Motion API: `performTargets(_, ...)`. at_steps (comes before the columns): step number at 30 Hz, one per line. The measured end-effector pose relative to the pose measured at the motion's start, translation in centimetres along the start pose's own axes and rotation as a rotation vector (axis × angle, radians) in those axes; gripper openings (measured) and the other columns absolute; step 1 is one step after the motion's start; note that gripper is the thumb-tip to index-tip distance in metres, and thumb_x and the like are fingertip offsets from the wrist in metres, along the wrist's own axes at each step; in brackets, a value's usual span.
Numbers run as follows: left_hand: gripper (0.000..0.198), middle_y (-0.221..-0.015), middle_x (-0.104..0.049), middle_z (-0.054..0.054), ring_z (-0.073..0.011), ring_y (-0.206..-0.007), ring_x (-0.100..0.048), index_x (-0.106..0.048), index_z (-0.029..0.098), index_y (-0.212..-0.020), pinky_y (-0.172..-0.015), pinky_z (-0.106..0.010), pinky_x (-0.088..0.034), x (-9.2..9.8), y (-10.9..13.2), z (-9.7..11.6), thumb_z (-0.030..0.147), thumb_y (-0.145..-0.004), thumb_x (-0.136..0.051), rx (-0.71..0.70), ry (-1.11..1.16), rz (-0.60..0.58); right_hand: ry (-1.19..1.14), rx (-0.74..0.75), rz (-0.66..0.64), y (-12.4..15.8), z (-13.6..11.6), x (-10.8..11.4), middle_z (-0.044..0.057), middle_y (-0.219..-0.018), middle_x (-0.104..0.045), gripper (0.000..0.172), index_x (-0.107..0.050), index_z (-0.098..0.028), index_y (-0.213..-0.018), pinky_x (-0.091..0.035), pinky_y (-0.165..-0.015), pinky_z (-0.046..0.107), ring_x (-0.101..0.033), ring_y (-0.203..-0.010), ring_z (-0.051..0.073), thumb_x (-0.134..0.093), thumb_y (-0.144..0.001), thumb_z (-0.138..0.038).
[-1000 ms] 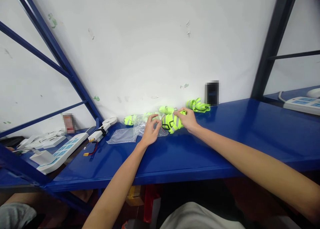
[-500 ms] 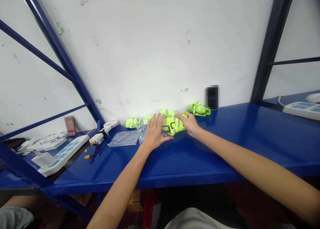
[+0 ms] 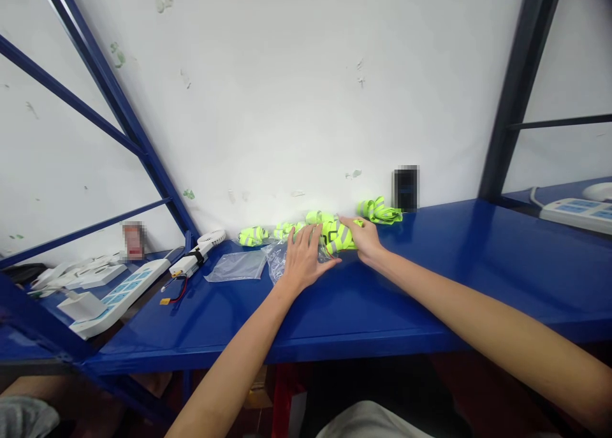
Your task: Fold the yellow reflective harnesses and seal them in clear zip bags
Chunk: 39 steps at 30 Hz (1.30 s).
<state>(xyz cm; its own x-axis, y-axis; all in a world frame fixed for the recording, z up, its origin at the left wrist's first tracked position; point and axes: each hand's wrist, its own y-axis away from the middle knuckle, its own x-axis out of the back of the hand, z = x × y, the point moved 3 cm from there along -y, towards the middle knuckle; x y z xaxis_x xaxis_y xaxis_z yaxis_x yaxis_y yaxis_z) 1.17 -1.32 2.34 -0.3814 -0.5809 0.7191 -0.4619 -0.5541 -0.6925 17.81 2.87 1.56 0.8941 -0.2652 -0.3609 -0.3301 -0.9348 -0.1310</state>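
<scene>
A rolled bundle of neon-yellow reflective straps (image 3: 340, 239), with grey bands and dark buckle outlines, lies on the blue shelf. My right hand (image 3: 366, 239) grips its right end, thumb on the near top side. Over the left end spreads my left hand (image 3: 303, 259), fingers stretched and thumb apart, resting on the bundle and a crumpled clear plastic bag (image 3: 276, 262). How far the bundle sits inside the bag is hidden by this hand. Behind are more reflective strap bundles: one (image 3: 253, 236) at the left, one (image 3: 380, 211) at the right, others partly covered.
A flat clear bag (image 3: 236, 266) lies on the blue shelf (image 3: 382, 310). Left of it are a small white fan (image 3: 211, 237) and a white battery pack (image 3: 186, 264) with wires. A power strip (image 3: 124, 298) stands further left. A blurred dark box (image 3: 406, 189) leans on the wall.
My left hand has slid slightly right along the bundle, covering more of it. More crumpled bag shows to its left. My right hand keeps its grip, almost unmoved.
</scene>
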Motion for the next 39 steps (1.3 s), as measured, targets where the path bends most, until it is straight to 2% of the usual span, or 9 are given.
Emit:
performTargets(5, 0.107, -0.137, -0.049, -0.017, -0.0364, -0.128, -0.043, -0.026, 0.021, -0.148, -0.113, -0.056, -0.017, 0.0, -0.1, -1.1, 0.077, -0.064, -0.063, 0.148, 0.046, -0.028, 0.271, 0.388, -0.072, 1.0, -1.4, -0.6, 0.001, -0.069, -0.063, 0.029, -0.062, -0.020, -0.069, -0.046, -0.062, 0.029, -0.058, -0.069, 0.019, -0.071, -0.069, -0.047)
performTargets(8, 0.115, -0.142, -0.045, -0.017, -0.0390, -0.129, -0.041, -0.019, 0.024, -0.151, -0.109, -0.054, -0.025, -0.2, 0.0, -2.3, 0.075, -0.060, -0.068, 0.225, 0.164, -0.094, 0.347, 0.527, -0.130, 1.7, -2.6, -0.6, 0.000, -0.069, -0.061, 0.027, -0.062, -0.020, -0.070, -0.044, -0.064, 0.028, -0.056, -0.069, 0.018, -0.068, -0.074, -0.047)
performTargets(11, 0.121, -0.151, -0.035, -0.018, -0.0406, -0.136, -0.034, -0.013, 0.024, -0.152, -0.109, -0.054, -0.027, -0.6, 0.3, -3.0, 0.072, -0.058, -0.072, 0.236, 0.313, -0.186, 0.393, 0.604, -0.207, 2.3, -3.3, -0.6, 0.000, -0.069, -0.061, 0.025, -0.061, -0.021, -0.070, -0.042, -0.066, 0.029, -0.054, -0.069, 0.018, -0.067, -0.076, -0.045)
performTargets(14, 0.123, -0.154, -0.029, -0.018, -0.0395, -0.140, -0.029, -0.013, 0.022, -0.152, -0.111, -0.053, -0.025, -0.6, 0.5, -3.2, 0.068, -0.057, -0.075, 0.227, 0.425, -0.225, 0.400, 0.622, -0.234, 2.8, -3.6, -0.7, 0.000, -0.068, -0.059, 0.024, -0.060, -0.021, -0.070, -0.042, -0.066, 0.029, -0.053, -0.068, 0.018, -0.068, -0.076, -0.043)
performTargets(21, 0.124, -0.153, -0.031, -0.015, -0.0353, -0.140, -0.031, -0.019, 0.026, -0.151, -0.116, -0.049, -0.025, 0.5, 0.5, -2.9, 0.059, -0.051, -0.084, 0.188, 0.549, -0.094, 0.401, 0.659, -0.292, 4.0, -4.3, -0.8, 0.000, -0.067, -0.059, 0.025, -0.060, -0.022, -0.071, -0.042, -0.063, 0.030, -0.052, -0.064, 0.017, -0.067, -0.077, -0.044)
performTargets(24, 0.127, -0.152, -0.032, -0.014, -0.0359, -0.139, -0.032, -0.019, 0.028, -0.151, -0.115, -0.050, -0.026, 0.7, 0.6, -2.9, 0.058, -0.048, -0.085, 0.194, 0.557, -0.106, 0.404, 0.665, -0.353, 4.0, -4.5, -0.9, 0.001, -0.068, -0.060, 0.025, -0.060, -0.021, -0.071, -0.043, -0.066, 0.030, -0.054, -0.066, 0.018, -0.067, -0.077, -0.045)
performTargets(30, 0.127, -0.149, -0.036, -0.014, -0.0386, -0.136, -0.032, -0.020, 0.029, -0.151, -0.113, -0.054, -0.019, 0.7, 0.6, -2.9, 0.055, -0.047, -0.087, 0.197, 0.502, -0.141, 0.379, 0.677, -0.464, 3.6, -5.0, -0.8, 0.002, -0.074, -0.065, 0.027, -0.061, -0.021, -0.072, -0.044, -0.071, 0.031, -0.058, -0.071, 0.019, -0.069, -0.077, -0.046)
performTargets(34, 0.113, -0.140, -0.042, -0.015, -0.0369, -0.131, -0.037, -0.033, 0.025, -0.143, -0.109, -0.051, -0.026, 0.2, 0.7, -3.0, 0.055, -0.048, -0.086, 0.253, 0.544, -0.225, 0.391, 0.669, -0.525, 3.5, -5.5, -0.7, 0.002, -0.074, -0.064, 0.028, -0.061, -0.020, -0.072, -0.044, -0.070, 0.031, -0.057, -0.071, 0.019, -0.069, -0.076, -0.046)
performTargets(39, 0.090, -0.116, -0.050, -0.010, -0.0303, -0.111, -0.047, -0.048, 0.020, -0.120, -0.096, -0.044, -0.038, -0.1, 1.0, -3.0, 0.060, -0.047, -0.084, 0.304, 0.521, -0.306, 0.413, 0.658, -0.559, 3.3, -5.1, -0.7, 0.001, -0.072, -0.063, 0.025, -0.062, -0.020, -0.071, -0.043, -0.070, 0.030, -0.056, -0.070, 0.018, -0.069, -0.076, -0.043)
